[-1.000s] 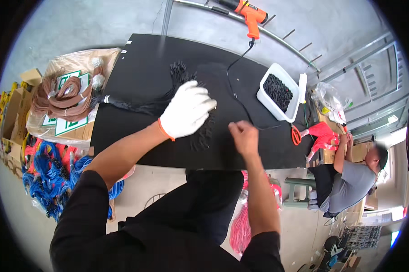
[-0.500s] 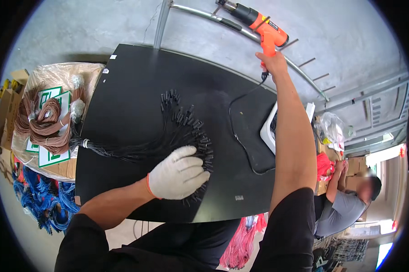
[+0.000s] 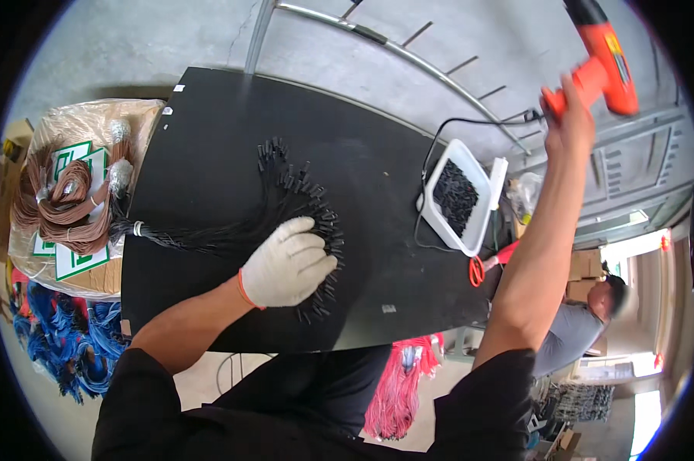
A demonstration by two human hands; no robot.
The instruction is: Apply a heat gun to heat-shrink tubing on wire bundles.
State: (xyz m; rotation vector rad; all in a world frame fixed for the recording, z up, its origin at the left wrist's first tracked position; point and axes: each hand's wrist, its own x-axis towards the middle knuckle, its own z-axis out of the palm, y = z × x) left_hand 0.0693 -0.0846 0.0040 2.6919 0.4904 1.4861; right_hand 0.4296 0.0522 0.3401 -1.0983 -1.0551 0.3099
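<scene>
Presently, heat gun [image 3: 611,67] is gripped in right hand [image 3: 570,124], upper right, its barrel aimed toward the top edge; black wires [image 3: 289,201], left of centre, lie well down-left of it, partly covered by nearer left hand [image 3: 287,265], grip unclear.

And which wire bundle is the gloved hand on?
The black bundle, spread on the tabletop under the left hand; the brown coils, blue bundles and pink bundle are off it.

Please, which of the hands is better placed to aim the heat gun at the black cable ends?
Probably the right: the bare right hand holds the heat gun by its handle, while the gloved left hand lies over the black cables.
</scene>
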